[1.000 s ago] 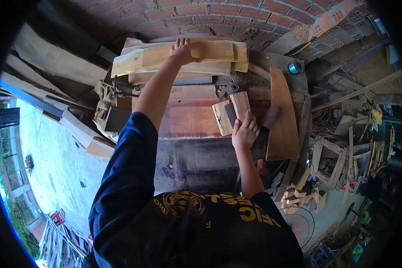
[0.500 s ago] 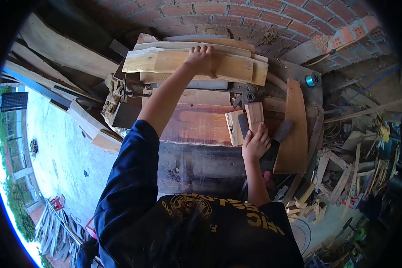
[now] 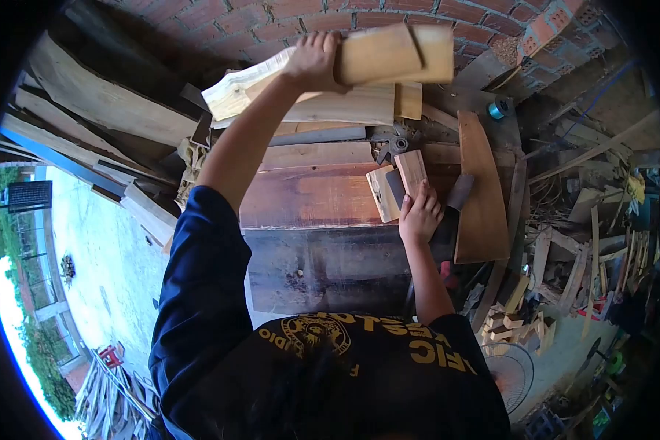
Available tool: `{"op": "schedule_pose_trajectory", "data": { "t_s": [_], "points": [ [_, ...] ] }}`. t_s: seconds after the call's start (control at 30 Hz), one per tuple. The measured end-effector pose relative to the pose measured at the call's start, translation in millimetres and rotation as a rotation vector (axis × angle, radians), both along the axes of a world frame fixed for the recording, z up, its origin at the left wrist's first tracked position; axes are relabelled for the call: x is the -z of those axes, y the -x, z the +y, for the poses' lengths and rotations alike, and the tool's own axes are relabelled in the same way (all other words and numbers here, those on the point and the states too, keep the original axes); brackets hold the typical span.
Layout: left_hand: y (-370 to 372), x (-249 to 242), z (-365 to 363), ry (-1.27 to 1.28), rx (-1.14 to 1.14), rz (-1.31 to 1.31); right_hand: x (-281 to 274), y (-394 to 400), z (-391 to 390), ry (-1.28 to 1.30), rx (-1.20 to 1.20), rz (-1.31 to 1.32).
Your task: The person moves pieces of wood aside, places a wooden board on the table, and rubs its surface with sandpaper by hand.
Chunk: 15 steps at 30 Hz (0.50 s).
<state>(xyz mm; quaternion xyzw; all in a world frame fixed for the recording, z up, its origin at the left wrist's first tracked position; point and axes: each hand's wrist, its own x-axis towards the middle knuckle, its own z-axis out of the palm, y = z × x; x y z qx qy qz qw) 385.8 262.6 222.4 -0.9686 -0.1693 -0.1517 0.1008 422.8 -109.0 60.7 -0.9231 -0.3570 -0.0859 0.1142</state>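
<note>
My left hand (image 3: 315,64) is closed around the edge of a pale wooden board (image 3: 378,55), raised and tilted above the back of the bench. A second board seems to lie with it, but blur hides how they meet. Other planks (image 3: 345,110) lie stacked under it. My right hand (image 3: 421,216) rests at the near end of a small wood block (image 3: 411,167), fingers bent over it. Beside that block lies a flat wood piece (image 3: 382,192) with a dark strip between them. A dark metal fitting (image 3: 398,144) sits just behind.
A reddish-brown board (image 3: 308,194) covers part of the dark bench (image 3: 323,271). A long curved board (image 3: 482,198) lies on the right, near a teal spool (image 3: 499,109). Long planks (image 3: 110,95) lean at the left. Scrap wood (image 3: 565,257) is piled at right, above a fan (image 3: 510,374).
My left hand has lifted the pale board off the stack, up toward the brick wall, its right end rising most. My right hand stays at the small block. The view has shifted slightly.
</note>
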Motion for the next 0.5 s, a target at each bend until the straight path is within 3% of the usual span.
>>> {"op": "schedule_pose_trajectory", "data": {
  "t_s": [0.1, 0.17, 0.23, 0.3, 0.37, 0.43, 0.5],
  "points": [
    [1.2, -82.3, -1.1, 0.163, 0.026, -0.319, -0.8, -0.4, -0.8, -0.017, -0.008, -0.003],
    [16.5, -180.4, -63.9, 0.304, 0.000, -0.559, -2.0, 0.5, -0.1, -0.014, 0.008, -0.004],
    [23.0, -209.5, -57.7, 0.159, 0.114, -0.925, -2.2, 0.5, -0.8, -0.008, 0.011, 0.032],
    [42.7, -246.3, -67.2, 0.394, -0.107, -1.052, -0.8, 0.4, -0.9, -0.026, 0.005, 0.021],
    [66.9, -262.9, -60.5, 0.380, 0.001, -1.208, 0.2, 0.5, -2.2, -0.043, 0.002, 0.010],
    [96.6, -265.7, -62.6, 0.487, -0.109, -1.262, -0.2, 0.4, -1.5, -0.042, 0.001, 0.033],
    [142.8, -233.0, -51.2, 0.575, -0.160, -1.198, -2.5, 0.4, -0.9, -0.057, 0.018, 0.064]
  ]
}}
